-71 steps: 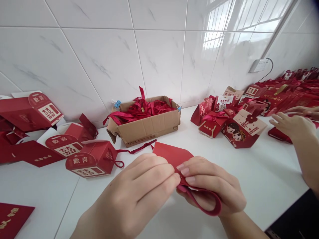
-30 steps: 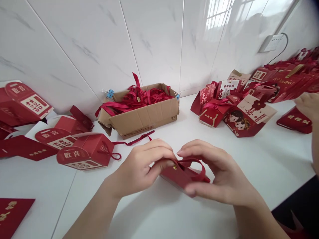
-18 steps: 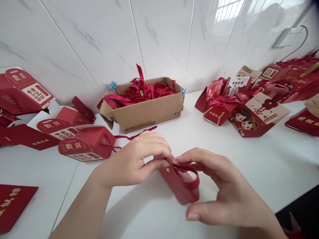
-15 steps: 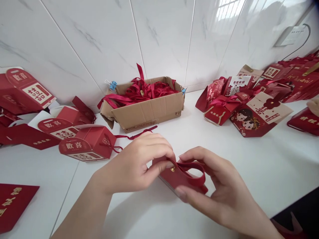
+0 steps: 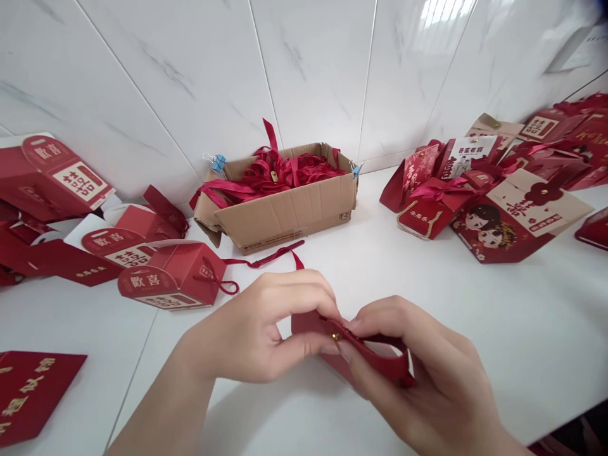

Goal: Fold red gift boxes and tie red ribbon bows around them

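Note:
A small red gift box (image 5: 306,322) sits on the white table in front of me, largely covered by my fingers. My left hand (image 5: 266,326) pinches its top edge between thumb and fingers, beside a gold stud (image 5: 334,337). From the other side, my right hand (image 5: 432,367) closes thumb and fingertips on a flat red strap (image 5: 387,363) close to that stud. The strap bows out in a loop toward my right palm. Whether the stud passes through the strap is hidden by my fingertips.
Behind my hands stands a cardboard box (image 5: 285,218) of red ribbons. Red gift boxes (image 5: 166,272) are grouped at the left, and decorated ones (image 5: 503,231) at the right. A loose ribbon (image 5: 275,254) trails across the table. A flat red piece (image 5: 45,392) lies front left.
My right thumb has moved from the box's near side up to the stud, and its fingers have drawn in to pinch the strap there. My left hand still pinches the top. The view has shifted slightly.

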`<state>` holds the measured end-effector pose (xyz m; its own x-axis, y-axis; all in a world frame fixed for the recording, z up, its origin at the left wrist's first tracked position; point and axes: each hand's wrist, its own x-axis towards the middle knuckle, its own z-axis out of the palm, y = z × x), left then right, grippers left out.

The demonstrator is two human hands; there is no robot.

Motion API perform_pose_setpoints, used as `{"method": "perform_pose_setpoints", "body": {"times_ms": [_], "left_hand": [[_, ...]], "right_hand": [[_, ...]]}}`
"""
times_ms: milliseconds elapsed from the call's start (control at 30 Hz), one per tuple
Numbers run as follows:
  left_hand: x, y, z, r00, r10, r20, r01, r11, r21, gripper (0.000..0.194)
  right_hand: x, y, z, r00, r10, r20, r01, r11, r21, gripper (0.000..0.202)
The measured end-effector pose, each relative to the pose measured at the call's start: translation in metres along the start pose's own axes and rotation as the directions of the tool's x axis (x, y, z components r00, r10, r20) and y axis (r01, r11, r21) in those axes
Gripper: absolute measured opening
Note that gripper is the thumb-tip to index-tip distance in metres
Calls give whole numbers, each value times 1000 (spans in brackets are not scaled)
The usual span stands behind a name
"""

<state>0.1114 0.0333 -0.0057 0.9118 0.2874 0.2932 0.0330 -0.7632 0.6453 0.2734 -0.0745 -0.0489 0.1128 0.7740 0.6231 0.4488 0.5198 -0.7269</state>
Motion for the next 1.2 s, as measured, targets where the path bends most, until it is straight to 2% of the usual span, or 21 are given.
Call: {"method": "perform_pose_setpoints", "body": {"times_ms": [200,300,400,533,667,833,1033,1200], "left_hand": [[2,-7,1,999,45,-5,-46,996,-83,18],[3,-7,2,998,62,9,-61,990,-124,22],[4,-6,2,997,71,15,-69,988,-139,22],[5,-6,3,998,58,13,-56,989,-134,17],[6,-6,4,999,51,19,-48,989,-142,15],[7,-6,5,999,50,6,-49,989,-137,11],[7,-10,9,998,61,-19,-63,977,-206,10],[7,-9,10,997,77,-30,-81,976,-201,10]], "right_hand": [[-5,3,-16,993,36,114,-57,982,179,34],[-4,4,-26,987,39,159,-82,959,272,31],[-2,3,-31,978,99,183,-150,945,291,35],[3,4,-30,978,117,171,-166,936,309,48],[8,10,-28,952,106,287,-196,932,306,38],[8,16,-24,972,39,231,-106,953,285,29],[3,17,-24,968,116,221,-179,940,291,32],[4,18,-22,960,156,231,-215,942,259,25]]}}
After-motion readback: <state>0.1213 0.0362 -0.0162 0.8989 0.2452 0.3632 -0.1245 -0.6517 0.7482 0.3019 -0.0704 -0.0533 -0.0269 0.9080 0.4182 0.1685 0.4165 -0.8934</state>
